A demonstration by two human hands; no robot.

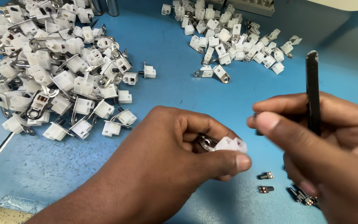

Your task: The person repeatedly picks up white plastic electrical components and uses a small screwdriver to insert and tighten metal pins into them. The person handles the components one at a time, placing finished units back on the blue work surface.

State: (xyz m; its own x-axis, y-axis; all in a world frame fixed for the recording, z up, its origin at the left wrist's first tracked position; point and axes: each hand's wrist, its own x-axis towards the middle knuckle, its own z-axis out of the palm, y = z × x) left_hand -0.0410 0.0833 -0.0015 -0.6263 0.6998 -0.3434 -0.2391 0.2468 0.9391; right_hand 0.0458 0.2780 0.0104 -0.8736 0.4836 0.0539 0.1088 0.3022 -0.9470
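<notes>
Blue desk (pixel 166 95) carries two heaps of white plastic switch housings with metal brackets (pixel 54 70), left hand (pixel 175 166) pinches one white plastic housing with metal bracket (pixel 224 144) above desk centre, right hand (pixel 324 141) clamps slim black tweezers (pixel 312 91) upright, small dark pins (pixel 266 182) below.

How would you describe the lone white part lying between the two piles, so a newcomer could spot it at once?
Start at the big pile of white plastic parts with metal clips on the left of the blue table. Just off its right edge, toward the smaller pile, one white part lies alone. Unlike its neighbours, it touches nothing else, with bare blue around it.
</notes>
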